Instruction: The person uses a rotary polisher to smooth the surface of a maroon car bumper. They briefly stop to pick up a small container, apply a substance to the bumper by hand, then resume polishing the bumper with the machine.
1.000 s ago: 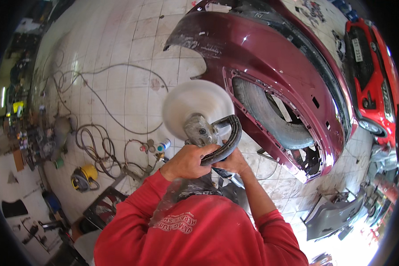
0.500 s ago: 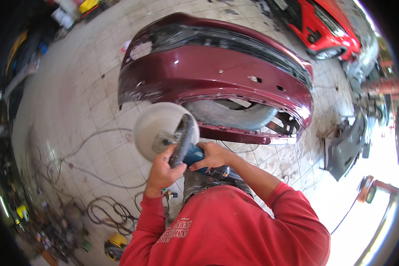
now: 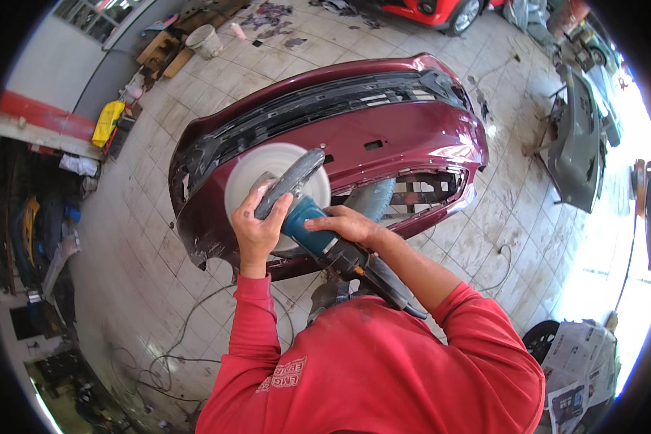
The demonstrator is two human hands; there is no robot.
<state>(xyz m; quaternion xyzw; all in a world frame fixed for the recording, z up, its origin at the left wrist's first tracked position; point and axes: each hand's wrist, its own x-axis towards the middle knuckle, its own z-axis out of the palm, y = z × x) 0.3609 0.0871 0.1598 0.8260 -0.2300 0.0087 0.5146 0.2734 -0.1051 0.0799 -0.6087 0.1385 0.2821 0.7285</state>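
A rotary polisher [image 3: 307, 211] was held in both hands before a maroon bumper cover [image 3: 412, 134].
In the head view, at the centre of the frame, its black loop handle [image 3: 296, 178] was grasped by the left hand [image 3: 257, 224] and its teal body [image 3: 312, 237] clasped by the right hand [image 3: 349, 223]; the bumper cover was overlapped by the white pad [image 3: 254, 168], contact being unclear.

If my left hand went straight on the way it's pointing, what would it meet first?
Past the handle your left hand grips, probably the white pad, though depth is hard to judge. The maroon bumper shows beyond it.
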